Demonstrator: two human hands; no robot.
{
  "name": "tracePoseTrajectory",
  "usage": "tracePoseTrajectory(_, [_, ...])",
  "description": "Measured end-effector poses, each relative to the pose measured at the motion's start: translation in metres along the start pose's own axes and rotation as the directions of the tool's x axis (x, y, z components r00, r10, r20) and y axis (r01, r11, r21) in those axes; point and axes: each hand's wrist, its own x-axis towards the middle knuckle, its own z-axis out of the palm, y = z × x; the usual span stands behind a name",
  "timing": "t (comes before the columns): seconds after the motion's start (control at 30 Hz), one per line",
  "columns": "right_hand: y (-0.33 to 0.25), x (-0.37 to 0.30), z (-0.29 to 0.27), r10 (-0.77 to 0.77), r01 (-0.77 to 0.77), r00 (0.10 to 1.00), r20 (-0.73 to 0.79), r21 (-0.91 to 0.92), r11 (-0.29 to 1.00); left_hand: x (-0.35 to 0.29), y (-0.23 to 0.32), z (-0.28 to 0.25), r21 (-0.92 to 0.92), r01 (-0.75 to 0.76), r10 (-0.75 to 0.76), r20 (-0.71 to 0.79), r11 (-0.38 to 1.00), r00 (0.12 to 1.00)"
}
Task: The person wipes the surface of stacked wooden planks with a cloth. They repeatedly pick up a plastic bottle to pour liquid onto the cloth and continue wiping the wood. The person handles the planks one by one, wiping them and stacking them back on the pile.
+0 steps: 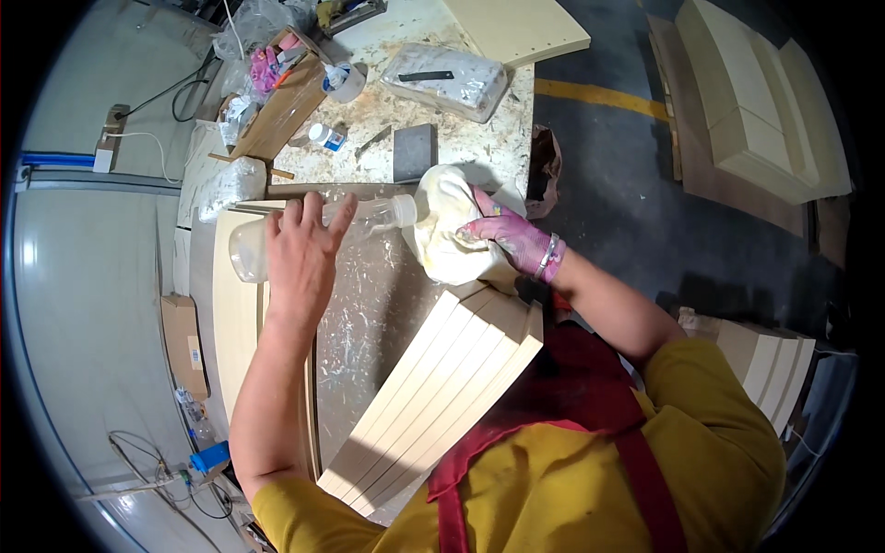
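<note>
My bare left hand is wrapped round a clear plastic bottle tipped on its side. The bottle's white-capped neck points right and meets a bunched white cloth. In a pink, stained glove, my right hand grips that cloth from its right side. A stack of pale boards on edge stands below the cloth, close to my body. Another set of pale boards lies to the left, beneath my left forearm. Between the two stacks shows a paint-flecked brown tabletop.
On the stained white workbench ahead lie a grey square block, a small white bottle, a plastic-wrapped package with a black knife on it, and a white cup. Large pale panels are stacked at far right.
</note>
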Motion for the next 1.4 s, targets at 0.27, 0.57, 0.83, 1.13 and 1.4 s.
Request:
tracePoseTrajectory(0.27, [-0.002, 0.0, 0.0, 0.063, -0.061, 0.998, -0.018, 0.076, 0.995, 0.016, 0.001, -0.011, 0.041, -0.105, 0.106, -0.019, 0.994, 0.994])
tracePoseTrajectory(0.57, [-0.008, 0.002, -0.003, 0.037, -0.04, 0.999, 0.022, 0.174, 0.984, 0.007, 0.005, 0.059, -0.519, 0.14, -0.19, -0.044, 0.843, 0.981])
tracePoseTrajectory(0.83, [-0.066, -0.056, -0.056, -0.216, 0.207, 0.933, -0.288, -0.065, 0.976, 0.048, -0.011, 0.144, -0.972, 0.236, -0.593, 0.179, 0.02, 0.785])
tracePoseTrajectory(1.13, [-0.035, -0.141, -0.115, -0.211, 0.239, 0.923, -0.322, 0.05, 0.97, -0.004, -0.016, 0.125, -0.9, 0.381, -0.41, 0.435, -0.21, 0.802])
tracePoseTrajectory(1.4, [-0.021, -0.158, -0.095, -0.128, 0.151, 0.982, -0.14, 0.165, 0.975, -0.073, 0.11, -0.095, -0.912, 0.118, -0.042, 0.111, 0.393, 0.993])
